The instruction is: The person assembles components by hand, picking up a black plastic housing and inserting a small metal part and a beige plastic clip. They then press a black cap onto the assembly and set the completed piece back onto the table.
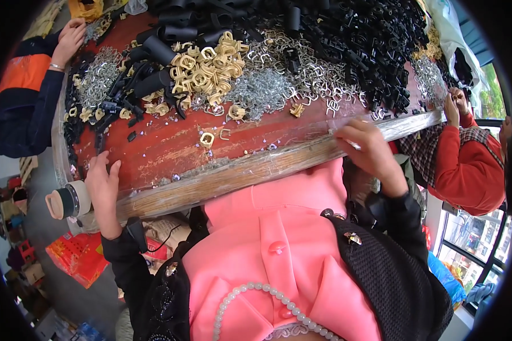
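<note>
My left hand [102,184] rests at the left end of the table's near edge, fingers apart and nothing seen in them. My right hand [368,146] is over the near edge farther right, its fingers curled; a whitish, clear scrap shows at the fingertips, too small to name. Between the hands, on the red tabletop [170,150], lie one beige square ring-like part [206,140] and a U-shaped metal clip [224,134]. Beyond them spread a heap of beige parts [207,68], fine silver springs [261,91] and more metal clips [318,74].
Black plastic parts [358,51] and black tubes [159,50] pile up at the back. A plastic-wrapped wooden edge [256,173] runs along the near side. A lidded cup [68,200] stands beside my left hand. Co-workers' hands [69,42] work at left and right.
</note>
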